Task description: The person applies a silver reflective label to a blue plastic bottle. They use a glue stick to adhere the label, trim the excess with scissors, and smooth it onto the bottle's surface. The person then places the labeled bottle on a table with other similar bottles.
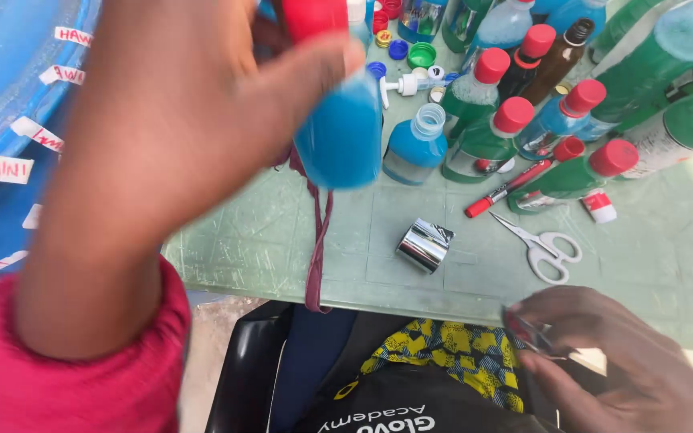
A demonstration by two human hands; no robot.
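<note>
Nearest, right hand (611,361) low at table edge (282,281), fingertips (523,329) pinched on small shiny strip; beyond, chrome tape roll (425,244) and scissors (545,252) lying loose; farther, left hand (178,120) raised, fingers wrapped around blue-filled bottle (340,132), red cap above thumb, clear of crowded capped bottles (515,120) behind.
</note>
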